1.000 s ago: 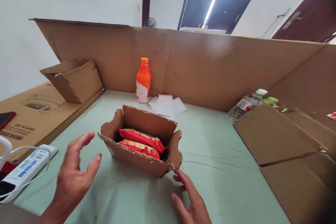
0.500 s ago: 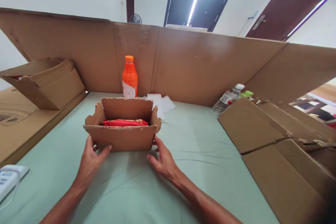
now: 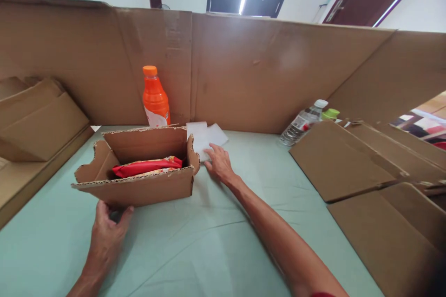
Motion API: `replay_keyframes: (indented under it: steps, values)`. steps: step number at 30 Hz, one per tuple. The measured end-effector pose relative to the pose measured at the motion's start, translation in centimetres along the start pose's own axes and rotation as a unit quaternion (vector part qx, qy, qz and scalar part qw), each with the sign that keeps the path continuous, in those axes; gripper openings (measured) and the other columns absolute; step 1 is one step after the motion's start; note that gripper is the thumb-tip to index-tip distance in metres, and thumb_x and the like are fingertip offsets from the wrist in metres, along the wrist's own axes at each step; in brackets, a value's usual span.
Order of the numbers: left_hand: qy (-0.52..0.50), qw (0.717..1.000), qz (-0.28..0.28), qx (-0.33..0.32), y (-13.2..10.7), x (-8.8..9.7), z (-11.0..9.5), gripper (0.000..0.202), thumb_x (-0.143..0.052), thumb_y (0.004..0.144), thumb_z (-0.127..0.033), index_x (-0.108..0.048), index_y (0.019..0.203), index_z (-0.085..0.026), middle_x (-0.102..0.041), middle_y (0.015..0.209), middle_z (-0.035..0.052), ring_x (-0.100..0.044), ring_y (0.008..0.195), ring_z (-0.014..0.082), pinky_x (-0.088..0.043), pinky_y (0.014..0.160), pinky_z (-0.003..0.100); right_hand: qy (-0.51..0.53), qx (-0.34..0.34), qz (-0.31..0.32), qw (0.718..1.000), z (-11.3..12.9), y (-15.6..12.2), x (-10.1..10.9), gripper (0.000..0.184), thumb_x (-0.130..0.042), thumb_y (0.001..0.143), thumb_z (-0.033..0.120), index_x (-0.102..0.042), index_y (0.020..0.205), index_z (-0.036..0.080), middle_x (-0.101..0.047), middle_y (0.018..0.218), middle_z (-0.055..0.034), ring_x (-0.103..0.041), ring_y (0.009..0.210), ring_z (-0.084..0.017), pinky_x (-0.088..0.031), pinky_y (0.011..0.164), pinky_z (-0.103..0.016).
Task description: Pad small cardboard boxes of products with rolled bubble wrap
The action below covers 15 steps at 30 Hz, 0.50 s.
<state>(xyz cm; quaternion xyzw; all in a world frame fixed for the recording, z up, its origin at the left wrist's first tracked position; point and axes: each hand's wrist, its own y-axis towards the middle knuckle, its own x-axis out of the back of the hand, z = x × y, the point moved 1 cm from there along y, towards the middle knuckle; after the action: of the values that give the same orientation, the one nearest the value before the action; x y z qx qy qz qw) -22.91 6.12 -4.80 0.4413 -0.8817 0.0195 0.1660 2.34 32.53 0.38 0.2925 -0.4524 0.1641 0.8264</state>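
Two loosely open hands: left hand (image 3: 105, 240) sat at the open-topped brown cardboard box (image 3: 146, 189) on the pale green table (image 3: 174, 250), right hand (image 3: 221, 164) by flat white sheets (image 3: 198, 133); steady left, gentle right seemed smart.

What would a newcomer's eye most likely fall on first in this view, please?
Most likely the bright orange bottle, upright at the back of the table, in front of the cardboard wall. Next would probably come the red packet inside the open cardboard box, left of the picture's middle. The white sheets on the tabletop, just beyond the box's right end, also stand out.
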Motion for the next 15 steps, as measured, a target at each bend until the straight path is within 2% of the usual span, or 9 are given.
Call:
replay_keyframes:
  steps: [2, 4, 6, 9, 11, 12, 14, 15]
  values:
    - [0.009, 1.000, -0.002, -0.004, 0.0, 0.0, -0.1, 0.055, -0.075, 0.070, -0.047, -0.049, 0.112, -0.024, -0.060, 0.102, 0.0031, -0.063, 0.099, 0.0256, -0.051, 0.093, 0.043, -0.006, -0.003, -0.011, 1.000, 0.1, 0.5, 0.1, 0.026, -0.060, 0.081, 0.009, -0.072, 0.102, 0.018, -0.061, 0.136, -0.0157, -0.051, 0.127, -0.034, -0.041, 0.101, -0.053]
    - [0.008, 1.000, 0.001, -0.012, -0.1, 0.1, -0.3, 0.051, -0.073, 0.072, -0.045, -0.048, 0.111, -0.024, -0.060, 0.100, 0.0025, -0.062, 0.096, 0.0245, -0.052, 0.090, 0.041, -0.012, -0.004, -0.031, 0.999, 0.3, -1.3, 1.3, 0.025, -0.055, 0.084, 0.008, -0.071, 0.099, 0.019, -0.059, 0.138, -0.0140, -0.050, 0.128, -0.032, -0.040, 0.103, -0.051]
    - [0.014, 1.000, 0.008, -0.016, -0.3, 0.2, -0.7, 0.048, -0.072, 0.073, -0.044, -0.048, 0.110, -0.024, -0.060, 0.098, 0.0021, -0.062, 0.093, 0.0235, -0.052, 0.086, 0.039, -0.010, 0.022, -0.028, 0.999, 0.4, -5.2, 3.4, 0.023, -0.056, 0.084, 0.011, -0.071, 0.100, 0.020, -0.057, 0.141, -0.0127, -0.050, 0.129, -0.031, -0.039, 0.104, -0.050]
    - [0.033, 0.999, 0.005, -0.025, -0.5, 0.4, -1.3, 0.045, -0.069, 0.075, -0.040, -0.049, 0.111, -0.023, -0.059, 0.095, 0.0013, -0.060, 0.086, 0.0218, -0.052, 0.082, 0.038, 0.038, 0.078, 0.061, 0.994, 0.6, -12.6, 7.0, 0.026, -0.065, 0.085, 0.030, -0.070, 0.111, 0.025, -0.056, 0.144, -0.0099, -0.053, 0.130, -0.031, -0.042, 0.105, -0.049]
    - [0.036, 0.999, -0.001, -0.036, -0.5, 0.4, -1.5, 0.046, -0.067, 0.075, -0.037, -0.049, 0.114, -0.021, -0.059, 0.094, 0.0010, -0.060, 0.085, 0.0210, -0.052, 0.084, 0.039, 0.083, 0.046, 0.097, 0.991, 0.7, -16.4, 8.9, 0.032, -0.064, 0.088, 0.042, -0.068, 0.117, 0.027, -0.056, 0.144, -0.0092, -0.054, 0.130, -0.030, -0.045, 0.105, -0.047]
    - [0.034, 0.999, -0.005, -0.041, -0.4, 0.3, -1.6, 0.048, -0.067, 0.074, -0.035, -0.050, 0.116, -0.020, -0.059, 0.095, 0.0013, -0.060, 0.086, 0.0207, -0.052, 0.085, 0.040, 0.098, 0.009, 0.092, 0.991, 0.6, -17.6, 9.6, 0.032, -0.061, 0.091, 0.045, -0.068, 0.117, 0.028, -0.058, 0.143, -0.0094, -0.055, 0.130, -0.030, -0.047, 0.103, -0.046]
    - [0.025, 0.999, -0.013, -0.047, -0.4, 0.2, -1.7, 0.055, -0.066, 0.074, -0.033, -0.049, 0.125, -0.019, -0.060, 0.102, 0.0035, -0.061, 0.092, 0.0211, -0.052, 0.090, 0.041, 0.109, -0.049, 0.062, 0.991, 0.6, -18.5, 9.9, 0.029, -0.055, 0.095, 0.044, -0.069, 0.113, 0.026, -0.062, 0.138, -0.0103, -0.058, 0.126, -0.029, -0.050, 0.100, -0.044]
    - [0.021, 0.998, -0.020, -0.049, -0.5, 0.3, -1.9, 0.060, -0.066, 0.075, -0.032, -0.048, 0.130, -0.019, -0.060, 0.108, 0.0057, -0.061, 0.098, 0.0223, -0.051, 0.093, 0.042, 0.108, -0.057, 0.050, 0.991, 0.6, -18.3, 9.6, 0.029, -0.054, 0.096, 0.042, -0.069, 0.113, 0.025, -0.064, 0.135, -0.0105, -0.060, 0.124, -0.028, -0.050, 0.101, -0.045]
